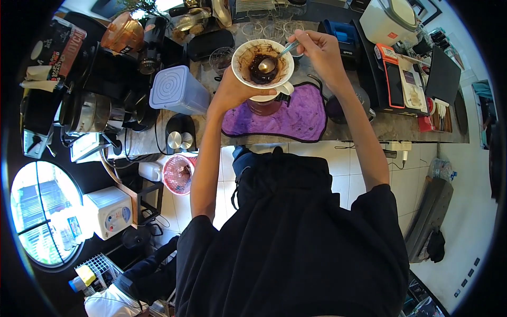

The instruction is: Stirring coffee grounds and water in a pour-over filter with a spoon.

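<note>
Dripper held above bench, spoon working inside.

Left hand (232, 90) is wrapped round the white dripper (262, 63), raised over a purple mat (301, 116) on the bench (401, 127). Right hand (319, 50) pinches a spoon (272, 62), bowl in the wet grounds. Dripper looks ceramic: rigid, breakable, probably slick; best gripped beneath the cone or by its handle.

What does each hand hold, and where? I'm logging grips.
Left hand holds the white dripper by its side; right hand holds a spoon by its handle.
</note>
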Demonstrator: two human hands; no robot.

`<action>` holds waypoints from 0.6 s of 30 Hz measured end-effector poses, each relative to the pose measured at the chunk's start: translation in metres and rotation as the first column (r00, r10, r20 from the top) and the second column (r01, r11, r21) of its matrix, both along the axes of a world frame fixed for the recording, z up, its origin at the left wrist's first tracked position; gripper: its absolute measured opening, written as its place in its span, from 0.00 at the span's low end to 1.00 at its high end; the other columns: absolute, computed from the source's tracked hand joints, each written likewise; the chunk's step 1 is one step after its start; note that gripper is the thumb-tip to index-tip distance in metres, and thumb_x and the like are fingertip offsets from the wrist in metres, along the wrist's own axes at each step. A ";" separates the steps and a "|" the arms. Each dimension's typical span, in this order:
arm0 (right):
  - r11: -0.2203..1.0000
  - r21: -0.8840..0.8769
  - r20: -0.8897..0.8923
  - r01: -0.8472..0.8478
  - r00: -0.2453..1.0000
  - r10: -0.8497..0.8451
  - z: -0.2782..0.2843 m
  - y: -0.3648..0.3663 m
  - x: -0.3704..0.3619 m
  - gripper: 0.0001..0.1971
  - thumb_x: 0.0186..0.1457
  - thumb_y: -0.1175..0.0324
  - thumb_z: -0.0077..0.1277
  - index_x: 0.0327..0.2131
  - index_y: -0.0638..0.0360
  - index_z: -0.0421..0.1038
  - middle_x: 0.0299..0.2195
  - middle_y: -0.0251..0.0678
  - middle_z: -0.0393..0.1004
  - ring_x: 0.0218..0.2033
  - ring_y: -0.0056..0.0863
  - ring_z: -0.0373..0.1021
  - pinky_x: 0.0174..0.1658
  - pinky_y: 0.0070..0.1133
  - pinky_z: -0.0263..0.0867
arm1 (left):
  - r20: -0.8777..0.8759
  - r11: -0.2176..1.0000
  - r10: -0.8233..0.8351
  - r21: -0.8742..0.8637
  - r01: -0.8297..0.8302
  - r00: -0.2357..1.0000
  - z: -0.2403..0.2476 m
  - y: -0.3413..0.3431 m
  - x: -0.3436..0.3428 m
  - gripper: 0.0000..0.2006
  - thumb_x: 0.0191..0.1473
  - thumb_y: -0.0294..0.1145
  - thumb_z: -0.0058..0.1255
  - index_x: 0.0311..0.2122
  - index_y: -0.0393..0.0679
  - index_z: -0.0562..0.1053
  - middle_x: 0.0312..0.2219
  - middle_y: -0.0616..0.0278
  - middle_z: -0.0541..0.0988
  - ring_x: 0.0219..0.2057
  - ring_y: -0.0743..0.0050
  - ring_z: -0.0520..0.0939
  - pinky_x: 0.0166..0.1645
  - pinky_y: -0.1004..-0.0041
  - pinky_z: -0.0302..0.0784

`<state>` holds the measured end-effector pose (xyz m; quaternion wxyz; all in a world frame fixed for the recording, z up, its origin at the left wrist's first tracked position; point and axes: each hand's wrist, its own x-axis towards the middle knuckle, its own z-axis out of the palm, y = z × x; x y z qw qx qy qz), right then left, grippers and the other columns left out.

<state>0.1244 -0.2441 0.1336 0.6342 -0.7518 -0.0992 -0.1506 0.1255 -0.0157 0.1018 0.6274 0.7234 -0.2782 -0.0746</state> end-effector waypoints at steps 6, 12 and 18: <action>0.998 -0.028 -0.102 -0.062 0.993 0.059 -0.006 0.005 -0.005 0.16 0.62 0.59 0.49 0.31 0.61 0.81 0.18 0.24 0.70 0.20 0.09 0.61 0.23 0.15 0.53 | -0.015 1.000 -0.025 0.014 0.025 1.000 0.001 -0.001 -0.001 0.43 0.32 0.25 0.76 0.57 0.37 0.66 0.51 0.59 0.75 0.51 0.72 0.76 0.58 0.69 0.72; 0.999 0.023 -0.002 -0.045 0.999 0.045 0.007 0.001 -0.002 0.16 0.62 0.60 0.49 0.31 0.62 0.81 0.18 0.24 0.70 0.20 0.10 0.61 0.23 0.15 0.54 | -0.030 1.000 -0.018 -0.015 0.018 0.999 0.000 0.001 0.000 0.43 0.32 0.25 0.76 0.57 0.37 0.66 0.51 0.60 0.75 0.52 0.71 0.76 0.59 0.68 0.71; 0.993 -0.107 -0.054 -0.041 0.998 0.035 -0.002 0.006 -0.004 0.16 0.62 0.60 0.50 0.31 0.62 0.81 0.18 0.24 0.70 0.21 0.10 0.62 0.24 0.15 0.54 | -0.018 1.000 -0.016 0.002 0.016 1.000 0.001 0.000 -0.002 0.42 0.33 0.25 0.76 0.57 0.37 0.66 0.50 0.60 0.76 0.51 0.71 0.76 0.59 0.68 0.71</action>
